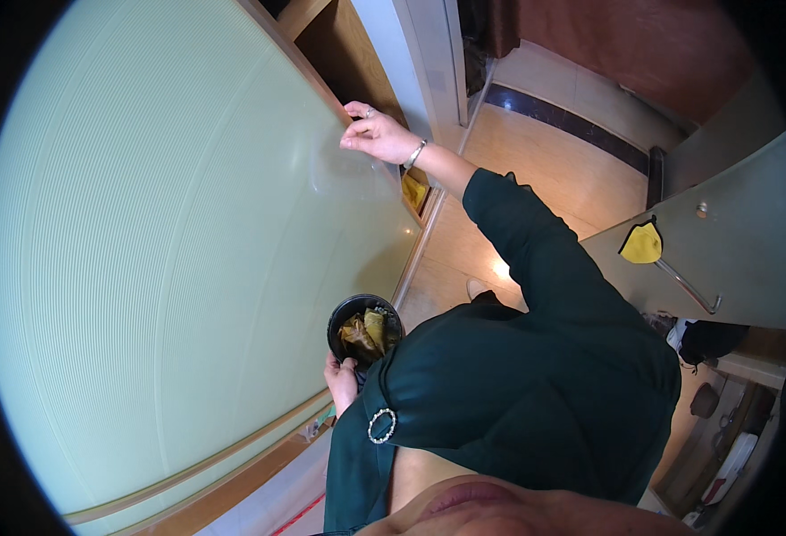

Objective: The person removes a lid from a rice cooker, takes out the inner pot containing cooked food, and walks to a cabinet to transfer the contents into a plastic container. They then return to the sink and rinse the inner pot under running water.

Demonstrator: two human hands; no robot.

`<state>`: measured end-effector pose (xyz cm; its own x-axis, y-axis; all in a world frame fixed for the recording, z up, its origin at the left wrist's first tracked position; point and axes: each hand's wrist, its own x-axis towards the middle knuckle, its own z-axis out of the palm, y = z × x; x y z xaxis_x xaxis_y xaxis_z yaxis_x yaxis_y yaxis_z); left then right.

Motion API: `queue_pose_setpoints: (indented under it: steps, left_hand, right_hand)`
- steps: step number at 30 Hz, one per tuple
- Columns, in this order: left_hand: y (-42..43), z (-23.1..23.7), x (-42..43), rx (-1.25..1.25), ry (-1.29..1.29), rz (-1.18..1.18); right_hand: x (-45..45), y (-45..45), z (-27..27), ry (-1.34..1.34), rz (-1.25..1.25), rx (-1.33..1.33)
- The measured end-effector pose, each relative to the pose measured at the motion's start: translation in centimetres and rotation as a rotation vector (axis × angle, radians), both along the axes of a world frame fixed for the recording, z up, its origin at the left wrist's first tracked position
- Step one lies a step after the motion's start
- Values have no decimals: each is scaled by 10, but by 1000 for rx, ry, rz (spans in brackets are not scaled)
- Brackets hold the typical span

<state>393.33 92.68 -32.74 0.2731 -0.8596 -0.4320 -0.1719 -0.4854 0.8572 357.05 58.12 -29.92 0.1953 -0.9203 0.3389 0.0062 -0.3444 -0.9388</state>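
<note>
My left hand (342,383) grips the near side of a dark round pot (332,328), held close to my body. In the pot lie leaf-wrapped bundles (368,331), which look like zongzi. Ahead, my right arm reaches across to a large pale-green ribbed door panel (185,221). The fingers of my right hand (379,134) curl at the panel's wooden-framed edge (319,77), partly out of sight behind it. A bracelet and a ring are on that hand and wrist. Beyond the edge, a wood-lined cabinet interior (352,57) shows through a gap.
A yellow item (414,193) sits low inside the gap. To the right, a frosted door (741,221) stands ajar, with a yellow cloth cover (642,243) by its metal handle (688,287). Tan flooring (553,161) meets a dark threshold strip (567,124). Shelving (728,429) holds items at lower right.
</note>
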Motion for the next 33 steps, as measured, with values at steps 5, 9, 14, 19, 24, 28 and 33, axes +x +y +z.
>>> queue_pose_setpoints:
  steps: [5,9,14,19,24,28,33]
  left_hand:
    - [15,-7,18,16,-9,17]
    - [27,-12,30,1,79,29]
    - [20,-19,40,-26,66,-6]
    - [8,-24,37,-82,81,42]
    - [4,-24,15,-58,128,74]
    - [-10,-22,-1,-61,136,98]
    - [-32,-18,-20,-17,49,57]
  right_hand:
    - [37,32,9,-1,50,-24]
    - [71,65,17,-4,83,-28]
    - [116,91,27,110,28,-46]
    - [151,110,34,113,35,-119]
    - [163,126,30,155,132,-88]
    - [168,131,35,64,254,-154]
    - [154,117,68,90,412,-148]
